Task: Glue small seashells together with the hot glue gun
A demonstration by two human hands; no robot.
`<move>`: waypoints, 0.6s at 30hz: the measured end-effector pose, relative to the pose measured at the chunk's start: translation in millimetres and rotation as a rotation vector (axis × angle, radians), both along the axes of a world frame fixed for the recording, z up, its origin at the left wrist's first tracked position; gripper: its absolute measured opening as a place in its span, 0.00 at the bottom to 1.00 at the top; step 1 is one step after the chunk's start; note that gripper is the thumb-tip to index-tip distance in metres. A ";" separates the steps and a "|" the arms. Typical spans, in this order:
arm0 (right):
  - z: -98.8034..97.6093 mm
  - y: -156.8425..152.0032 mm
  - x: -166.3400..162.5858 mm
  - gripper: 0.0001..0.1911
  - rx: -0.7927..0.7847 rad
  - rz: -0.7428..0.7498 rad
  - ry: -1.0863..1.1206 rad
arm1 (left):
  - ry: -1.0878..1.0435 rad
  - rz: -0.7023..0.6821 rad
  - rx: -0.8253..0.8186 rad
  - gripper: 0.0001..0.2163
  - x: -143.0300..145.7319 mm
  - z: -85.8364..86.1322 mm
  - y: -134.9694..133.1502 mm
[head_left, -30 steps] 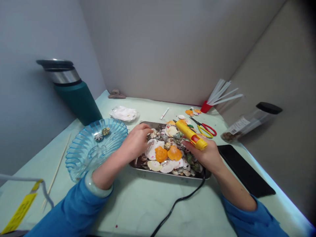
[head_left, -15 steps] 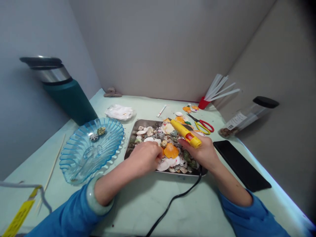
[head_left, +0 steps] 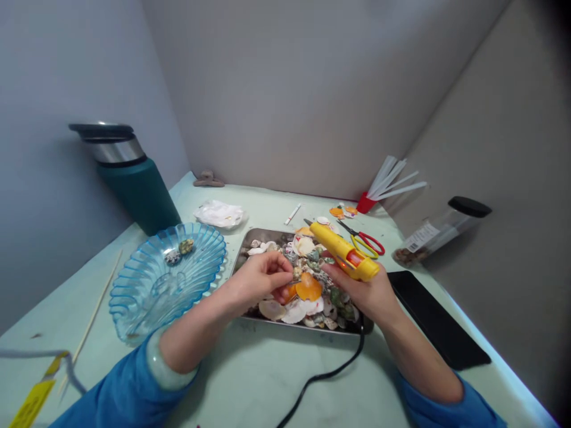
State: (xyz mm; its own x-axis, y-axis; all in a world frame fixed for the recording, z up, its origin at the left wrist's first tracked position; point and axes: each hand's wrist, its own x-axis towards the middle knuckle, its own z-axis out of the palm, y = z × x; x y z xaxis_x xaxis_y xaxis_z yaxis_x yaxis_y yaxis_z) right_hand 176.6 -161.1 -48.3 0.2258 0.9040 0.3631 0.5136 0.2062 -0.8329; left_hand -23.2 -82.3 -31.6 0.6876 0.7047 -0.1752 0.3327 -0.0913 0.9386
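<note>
In my right hand [head_left: 363, 288] is a yellow glue gun [head_left: 341, 246], its nozzle pointing up and left above the tray's far part. My left hand [head_left: 267, 276] is over the left-middle of a metal tray [head_left: 243, 241] heaped with seashells. Thumb and forefinger are pinched together beside an orange scallop shell [head_left: 308, 288]. Whatever small thing lies between the fingertips, I cannot make it out. White shells [head_left: 297, 310] lie just below the orange one. From the glue gun a black cord [head_left: 321, 377] runs over the tray's front edge toward me.
A blue glass dish [head_left: 165, 297] with two small shells stands left, before a teal bottle [head_left: 138, 193]. Red-and-yellow scissors [head_left: 368, 242], a red cup [head_left: 366, 204] of glue sticks, a clear jar [head_left: 430, 235] and a black phone-like slab [head_left: 437, 318] are on the right.
My left hand has turned, showing its thumb and forefinger pinched. The glue gun has shifted slightly right and down in my right hand. The whole view has tilted up a little.
</note>
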 end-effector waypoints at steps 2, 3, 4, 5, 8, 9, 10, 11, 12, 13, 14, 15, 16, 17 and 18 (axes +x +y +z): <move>2.3 0.4 -8.5 0.13 -0.028 0.048 0.057 | -0.157 0.029 -0.263 0.07 0.8 3.5 -0.8; 2.5 0.7 -13.2 0.12 -0.048 0.074 0.081 | -0.220 0.042 -0.357 0.09 0.6 4.6 -1.3; 2.1 1.2 -17.8 0.12 -0.064 0.093 0.107 | -0.263 0.052 -0.409 0.10 0.3 5.1 -1.9; 1.4 1.6 -22.2 0.11 -0.079 0.107 0.135 | -0.292 0.059 -0.450 0.12 -0.2 4.9 -2.4; -0.2 2.1 -32.2 0.11 -0.113 0.120 0.230 | -0.348 0.080 -0.551 0.14 -1.5 1.5 -3.6; 0.1 2.1 -34.2 0.11 -0.122 0.118 0.261 | -0.360 0.083 -0.576 0.15 -1.7 -0.1 -3.9; 0.8 1.9 -35.8 0.12 -0.130 0.114 0.292 | -0.371 0.084 -0.595 0.15 -1.7 -1.6 -4.2; 1.9 1.8 -36.8 0.13 -0.138 0.111 0.323 | -0.380 0.082 -0.608 0.15 -1.6 -2.9 -4.4; 3.1 1.6 -37.5 0.13 -0.148 0.108 0.353 | -0.389 0.076 -0.612 0.15 -1.5 -3.9 -4.8; 4.2 1.6 -38.0 0.14 -0.157 0.106 0.384 | -0.393 0.067 -0.608 0.15 -1.3 -4.5 -5.2; 5.1 1.6 -38.2 0.14 -0.165 0.105 0.417 | -0.393 0.063 -0.591 0.14 -1.1 -4.8 -5.8; 5.8 1.8 -38.3 0.15 -0.172 0.100 0.452 | -0.386 0.064 -0.558 0.14 -0.8 -4.8 -6.4; 6.3 2.1 -38.3 0.16 -0.175 0.091 0.487 | -0.373 0.067 -0.512 0.13 -0.5 -4.5 -7.2; 6.6 2.5 -38.3 0.16 -0.177 0.077 0.522 | -0.352 0.073 -0.458 0.13 -0.2 -4.2 -8.1; 6.9 2.9 -38.2 0.16 -0.176 0.059 0.556 | -0.333 0.073 -0.407 0.14 0.3 -3.9 -9.0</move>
State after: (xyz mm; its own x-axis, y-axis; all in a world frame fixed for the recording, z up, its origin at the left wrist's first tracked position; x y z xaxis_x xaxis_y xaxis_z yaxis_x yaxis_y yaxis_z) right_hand 138.4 -158.2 -41.4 0.2867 0.9568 0.0477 -0.0187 0.0554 -0.9983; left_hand -22.9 -91.3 -35.5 0.7043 0.6732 -0.2253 0.0029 0.3147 0.9492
